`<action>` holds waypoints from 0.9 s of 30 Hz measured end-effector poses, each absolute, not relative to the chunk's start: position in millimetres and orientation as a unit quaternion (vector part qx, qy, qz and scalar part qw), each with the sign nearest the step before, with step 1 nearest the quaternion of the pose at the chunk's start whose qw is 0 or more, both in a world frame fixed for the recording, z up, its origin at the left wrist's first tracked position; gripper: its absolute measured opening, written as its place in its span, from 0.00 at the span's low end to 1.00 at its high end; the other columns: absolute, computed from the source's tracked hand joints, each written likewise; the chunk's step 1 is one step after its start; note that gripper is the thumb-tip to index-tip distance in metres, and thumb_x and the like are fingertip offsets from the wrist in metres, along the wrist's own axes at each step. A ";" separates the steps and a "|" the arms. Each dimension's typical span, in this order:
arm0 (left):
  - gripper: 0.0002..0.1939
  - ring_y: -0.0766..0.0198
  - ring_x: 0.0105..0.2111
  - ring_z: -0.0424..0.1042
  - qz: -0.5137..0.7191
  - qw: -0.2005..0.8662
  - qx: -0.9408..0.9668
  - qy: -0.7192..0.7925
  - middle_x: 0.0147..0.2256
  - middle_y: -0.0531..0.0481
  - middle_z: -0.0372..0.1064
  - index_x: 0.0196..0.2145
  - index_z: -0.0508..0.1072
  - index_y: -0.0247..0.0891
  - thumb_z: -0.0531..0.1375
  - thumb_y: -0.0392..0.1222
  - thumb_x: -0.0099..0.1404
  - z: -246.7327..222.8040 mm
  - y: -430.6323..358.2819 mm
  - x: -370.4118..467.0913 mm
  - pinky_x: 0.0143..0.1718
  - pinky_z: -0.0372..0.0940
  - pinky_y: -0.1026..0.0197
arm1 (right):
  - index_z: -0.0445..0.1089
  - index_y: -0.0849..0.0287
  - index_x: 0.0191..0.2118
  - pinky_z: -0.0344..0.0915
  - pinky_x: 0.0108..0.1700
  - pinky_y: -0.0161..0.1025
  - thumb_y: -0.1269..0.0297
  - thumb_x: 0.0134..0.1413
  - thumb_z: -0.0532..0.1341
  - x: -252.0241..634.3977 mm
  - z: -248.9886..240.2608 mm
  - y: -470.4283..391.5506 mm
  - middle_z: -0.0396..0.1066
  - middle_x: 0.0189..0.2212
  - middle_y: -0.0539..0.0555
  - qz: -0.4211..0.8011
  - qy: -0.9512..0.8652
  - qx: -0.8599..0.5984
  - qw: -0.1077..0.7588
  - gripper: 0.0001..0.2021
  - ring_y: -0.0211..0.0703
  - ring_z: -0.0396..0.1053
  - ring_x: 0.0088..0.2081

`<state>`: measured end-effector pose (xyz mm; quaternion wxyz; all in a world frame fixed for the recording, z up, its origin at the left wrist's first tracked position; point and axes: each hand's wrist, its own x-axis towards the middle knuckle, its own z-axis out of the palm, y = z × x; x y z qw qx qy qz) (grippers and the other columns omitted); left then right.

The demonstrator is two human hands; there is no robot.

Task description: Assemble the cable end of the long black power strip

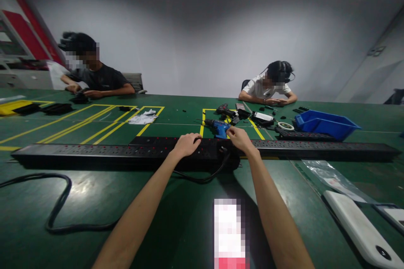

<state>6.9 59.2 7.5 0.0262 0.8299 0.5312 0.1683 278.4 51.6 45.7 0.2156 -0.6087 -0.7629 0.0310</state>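
Long black power strips (104, 151) with rows of sockets and small red marks lie across the green table in front of me. My left hand (187, 145) rests palm down on the strip near the middle, its fingers lying over the top. My right hand (239, 138) is above the strip, its fingers pinched together; whatever they hold is hidden. Directly beside those fingertips lies a blue cordless drill (221, 127), its chuck pointing left. A black plug (224, 149) with metal prongs sits between my hands, its cord looping along the near side of the strip.
A black cable (59, 201) snakes across the left front. At right are a blue bin (325, 124), a tape roll (285, 126), a clear plastic bag (334, 178) and a white power bank (360, 227). A blurred-out lit screen (229, 231) lies near me. Two people sit opposite.
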 end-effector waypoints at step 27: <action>0.26 0.51 0.47 0.70 0.148 -0.009 0.807 0.572 0.46 0.43 0.73 0.54 0.72 0.43 0.44 0.57 0.72 9.6 54.4 12.2 0.50 0.61 0.51 | 0.77 0.65 0.38 0.53 0.51 0.49 0.57 0.67 0.40 310.4 4.2 64.0 0.76 0.38 0.69 -0.050 -0.604 -0.778 0.167 0.30 0.57 0.72 0.45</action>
